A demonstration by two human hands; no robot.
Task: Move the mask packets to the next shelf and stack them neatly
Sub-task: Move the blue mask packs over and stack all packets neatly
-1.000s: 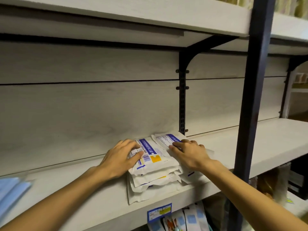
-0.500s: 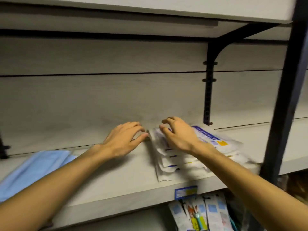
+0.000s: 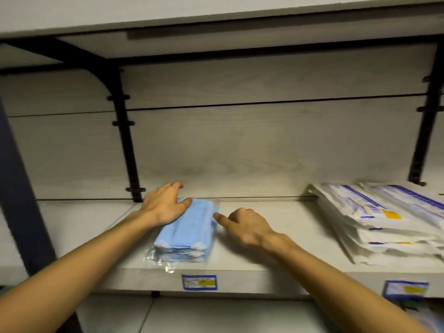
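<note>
A clear plastic packet of blue masks [image 3: 188, 233] lies on the pale shelf board [image 3: 276, 239], left of centre. My left hand [image 3: 165, 204] rests flat on the packet's far left corner, fingers spread. My right hand [image 3: 242, 225] is just right of the packet, its thumb touching the packet's right edge, fingers loosely curled and holding nothing. A stack of white mask packets with blue and yellow print [image 3: 384, 219] lies at the right end of the same board, apart from both hands.
Black shelf brackets [image 3: 125, 140] stand at the back left, and another bracket [image 3: 425, 121] at the back right. A dark upright post [image 3: 21, 200] is near the left edge. Price labels [image 3: 199, 282] are stuck on the shelf's front edge. A board hangs overhead.
Both hands have left the white packet stack and moved left to the blue mask packet. The view has swung left, so the white stack now sits at the right edge.
</note>
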